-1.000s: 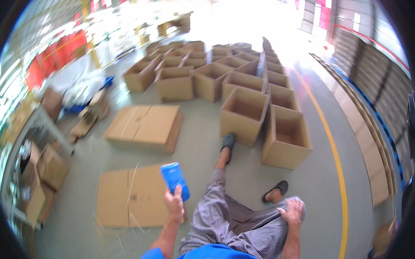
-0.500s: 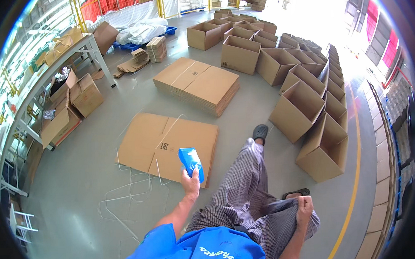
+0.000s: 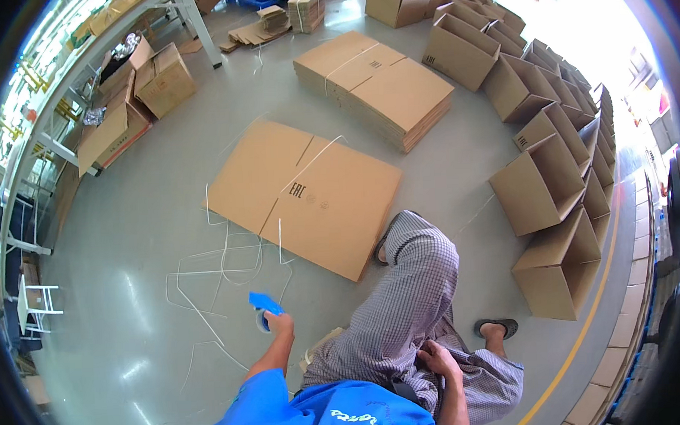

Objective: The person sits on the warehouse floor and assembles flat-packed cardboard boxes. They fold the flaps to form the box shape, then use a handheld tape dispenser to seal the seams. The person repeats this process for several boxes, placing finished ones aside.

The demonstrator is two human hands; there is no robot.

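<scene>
Low at the left, over the grey floor, my left hand (image 3: 279, 322) is closed on a blue tape dispenser (image 3: 264, 302), and a round roll shows beneath its blue body. Beyond it lies a flat stack of folded cardboard boxes (image 3: 340, 205), with a loose white strap (image 3: 312, 162) across its top. My right hand (image 3: 439, 359) is at my lap, fingers curled on the checked trousers (image 3: 403, 300); part of the fingers is hidden.
Another strapped stack of flat boxes (image 3: 395, 83) lies farther back. Rows of opened boxes (image 3: 537, 187) stand to the right, beside a yellow floor line (image 3: 576, 339). Loose white straps (image 3: 201, 315) tangle on the floor at left. A table (image 3: 58, 80) with cartons beneath stands at far left.
The left hand has lowered and moved left with the tape dispenser, which has turned. My right hand has shifted from the knee to the lap. My legs have moved, and the view has tilted downward.
</scene>
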